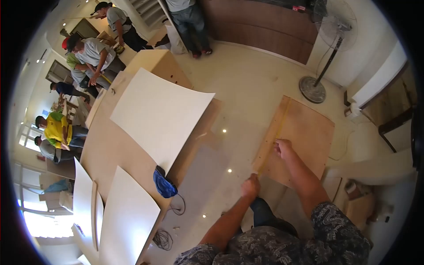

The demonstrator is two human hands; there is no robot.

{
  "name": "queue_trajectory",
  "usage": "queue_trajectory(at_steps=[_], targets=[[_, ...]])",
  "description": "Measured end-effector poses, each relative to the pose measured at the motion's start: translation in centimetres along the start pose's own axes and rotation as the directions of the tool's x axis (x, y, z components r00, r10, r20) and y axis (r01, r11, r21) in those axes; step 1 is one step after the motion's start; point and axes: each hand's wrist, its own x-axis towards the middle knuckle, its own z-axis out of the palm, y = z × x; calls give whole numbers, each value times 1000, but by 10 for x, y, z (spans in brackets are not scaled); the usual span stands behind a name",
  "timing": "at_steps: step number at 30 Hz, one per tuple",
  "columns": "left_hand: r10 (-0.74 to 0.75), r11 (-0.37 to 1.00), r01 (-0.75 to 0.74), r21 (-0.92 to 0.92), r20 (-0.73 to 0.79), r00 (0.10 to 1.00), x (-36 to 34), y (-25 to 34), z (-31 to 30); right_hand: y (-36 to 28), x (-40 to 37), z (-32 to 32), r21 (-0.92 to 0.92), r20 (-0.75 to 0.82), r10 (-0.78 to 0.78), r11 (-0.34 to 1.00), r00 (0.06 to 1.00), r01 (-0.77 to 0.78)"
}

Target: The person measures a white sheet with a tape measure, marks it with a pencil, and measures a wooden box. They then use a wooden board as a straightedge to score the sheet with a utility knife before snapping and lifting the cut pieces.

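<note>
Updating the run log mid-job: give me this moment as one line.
plywood board: flat on floor | left hand: gripping tape measure at board's near corner | right hand: pinching tape farther along edge

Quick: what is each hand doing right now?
Left hand: closed at the near end of the yellow tape; what it holds is hidden.
Right hand: closed, fingers gripping the yellow tape on the plywood board.
</note>
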Motion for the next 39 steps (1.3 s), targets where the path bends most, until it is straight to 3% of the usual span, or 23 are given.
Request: queue_trajectory(at_steps=[2,5,9,11,12,14,16,17,19,21,25,26,27,29,31,34,36,39], targets=[[-48,999,48,-22,9,999,-12,10,3,-5,16,-2,-96,20,35,995,999,-33],[-36,999,36,-38,-9,999,-11,11,12,-7,39,-15,153,153,22,987,988,-46],[7,995,-11,-102,-32,999,3,14,5,-23,12,-32,267,212,-75,964,974,16],[8,996,-11,-91,-26,1000,4,-5,7,-20,19,-49,226,242,-87,974,966,31],[22,996,-21,-88,10,1000,-2,-13,3,-15,32,-59,330,267,-108,944,958,14],[66,994,-60,-92,65,996,-17,-35,-6,-28,41,-74,242,312,-152,967,938,76],[76,989,-68,-129,59,995,-44,-68,-26,-51,22,-65,244,268,-108,969,957,40],[62,984,-55,-169,37,997,-60,-74,-41,-52,21,-68,260,348,-224,956,910,136],[61,991,-57,-122,31,998,-101,-88,-91,-61,-19,-46,297,319,-288,935,903,194],[-101,991,97,-95,-31,994,-147,-109,-115,-72,-53,-30,297,385,-336,927,860,229],[-177,968,145,-204,-151,973,-242,-170,-174,-70,-123,31,289,445,-367,922,817,257],[-134,980,98,-175,-207,969,-260,-201,-175,-62,-119,44,228,448,-307,947,840,225],[-92,987,54,-150,-255,963,-282,-226,-172,-58,-141,62,217,464,-350,935,814,279],[-175,970,111,-218,-304,936,-320,-214,-233,-45,-194,112,200,483,-414,910,772,362],[-249,965,200,-171,-344,906,-353,-216,-274,-27,-243,157,215,506,-445,895,739,392],[-300,953,288,-88,-368,880,-406,-263,-314,9,-288,210,189,542,-427,901,724,390],[-331,940,338,-47,-359,873,-433,-299,-323,35,-345,245,143,530,-508,843,679,519],[-410,900,436,-22,-387,826,-465,-355,-361,71,-382,302,80,616,-456,847,642,525]])
